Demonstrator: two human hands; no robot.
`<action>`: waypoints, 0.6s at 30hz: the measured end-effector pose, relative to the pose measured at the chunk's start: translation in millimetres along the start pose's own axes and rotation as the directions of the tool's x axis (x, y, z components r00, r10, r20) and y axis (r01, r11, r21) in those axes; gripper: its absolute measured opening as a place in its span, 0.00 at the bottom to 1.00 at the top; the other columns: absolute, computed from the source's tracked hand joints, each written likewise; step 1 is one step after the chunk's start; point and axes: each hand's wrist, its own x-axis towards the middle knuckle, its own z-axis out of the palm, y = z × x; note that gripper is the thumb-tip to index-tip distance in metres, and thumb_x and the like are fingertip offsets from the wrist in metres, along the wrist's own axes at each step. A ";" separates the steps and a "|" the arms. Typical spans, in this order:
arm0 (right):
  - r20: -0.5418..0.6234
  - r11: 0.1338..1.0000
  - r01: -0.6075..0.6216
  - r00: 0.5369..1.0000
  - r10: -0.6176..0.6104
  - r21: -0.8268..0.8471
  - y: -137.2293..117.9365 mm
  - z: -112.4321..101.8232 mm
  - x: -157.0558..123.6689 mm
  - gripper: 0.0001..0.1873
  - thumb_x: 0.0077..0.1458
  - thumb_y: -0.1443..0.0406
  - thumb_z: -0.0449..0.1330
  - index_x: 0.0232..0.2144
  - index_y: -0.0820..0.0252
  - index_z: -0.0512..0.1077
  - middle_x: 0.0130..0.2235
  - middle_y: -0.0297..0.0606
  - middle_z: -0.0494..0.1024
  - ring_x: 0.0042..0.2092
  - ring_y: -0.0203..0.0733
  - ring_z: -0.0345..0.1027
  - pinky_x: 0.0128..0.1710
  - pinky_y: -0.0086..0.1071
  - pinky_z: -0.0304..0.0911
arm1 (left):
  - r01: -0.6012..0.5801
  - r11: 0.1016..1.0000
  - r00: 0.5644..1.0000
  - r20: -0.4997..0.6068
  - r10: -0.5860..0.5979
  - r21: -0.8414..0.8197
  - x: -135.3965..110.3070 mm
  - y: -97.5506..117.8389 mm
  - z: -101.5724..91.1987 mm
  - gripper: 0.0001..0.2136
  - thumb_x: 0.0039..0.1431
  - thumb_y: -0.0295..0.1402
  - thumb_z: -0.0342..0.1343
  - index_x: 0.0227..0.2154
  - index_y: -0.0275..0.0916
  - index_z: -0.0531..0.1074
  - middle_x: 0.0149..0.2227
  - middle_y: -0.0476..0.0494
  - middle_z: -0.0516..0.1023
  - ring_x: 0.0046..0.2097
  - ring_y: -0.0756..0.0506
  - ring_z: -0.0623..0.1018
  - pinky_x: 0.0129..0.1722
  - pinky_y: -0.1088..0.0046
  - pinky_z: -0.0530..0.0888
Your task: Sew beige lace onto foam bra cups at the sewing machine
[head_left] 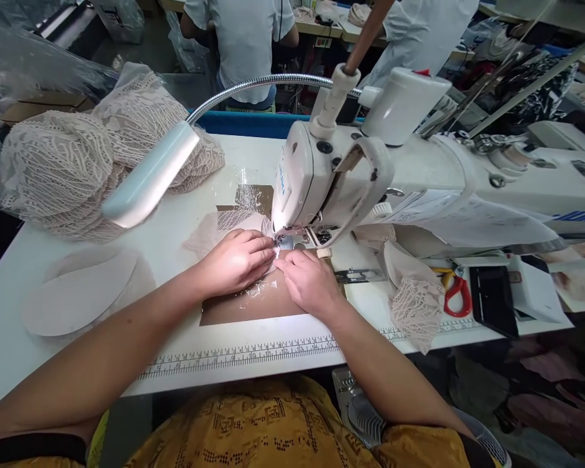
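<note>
A small pale beige lace fabric piece [219, 224] lies under the needle area of a white sewing machine [297, 175]. My left hand [241, 261] is on the fabric just left of the presser foot, fingers together and bent over it. Right of the needle, my right hand [309, 283] pinches the fabric's near edge between thumb and fingers. Both hands rest over a brown plate [248, 307] covered with shiny film. The needle tip and most of the fabric between my fingers are hidden.
Bundled lace pieces [58, 169] are heaped at the back left, behind a lamp [151, 172]. Pale oval cups [78, 292] lie at left. Toward the right are a lace cup [414, 299], red-handled scissors [455, 296] and a dark phone [493, 299]. A ruler strip [248, 357] borders the front edge.
</note>
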 end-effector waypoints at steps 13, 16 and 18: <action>0.007 0.999 -0.032 0.999 0.032 -0.039 -3.2 1.3 0.8 0.17 0.60 0.70 0.51 0.47 0.57 0.76 0.37 0.38 0.77 0.36 0.43 0.65 0.36 0.35 0.55 | 0.003 0.999 1.000 0.013 -0.002 -0.042 -1.5 -4.8 0.3 0.13 0.64 0.35 0.51 0.47 0.38 0.75 0.53 0.41 0.77 0.53 0.39 0.73 0.52 0.58 0.69; -0.005 0.997 -0.057 0.998 0.057 -0.054 -4.7 2.5 4.3 0.18 0.62 0.68 0.50 0.49 0.58 0.75 0.38 0.40 0.78 0.38 0.44 0.66 0.37 0.35 0.56 | 0.024 0.999 1.000 -0.009 -0.024 -0.035 -0.7 -8.6 2.8 0.14 0.64 0.35 0.51 0.48 0.38 0.75 0.53 0.40 0.76 0.53 0.38 0.72 0.53 0.57 0.69; -0.017 0.995 -0.072 0.997 0.071 -0.063 -4.8 3.8 6.1 0.19 0.63 0.67 0.50 0.51 0.59 0.74 0.38 0.41 0.78 0.39 0.45 0.66 0.37 0.36 0.57 | 0.046 0.999 0.999 -0.015 -0.046 -0.026 -0.3 -11.2 4.9 0.14 0.65 0.35 0.50 0.48 0.38 0.75 0.54 0.41 0.76 0.53 0.38 0.72 0.53 0.57 0.69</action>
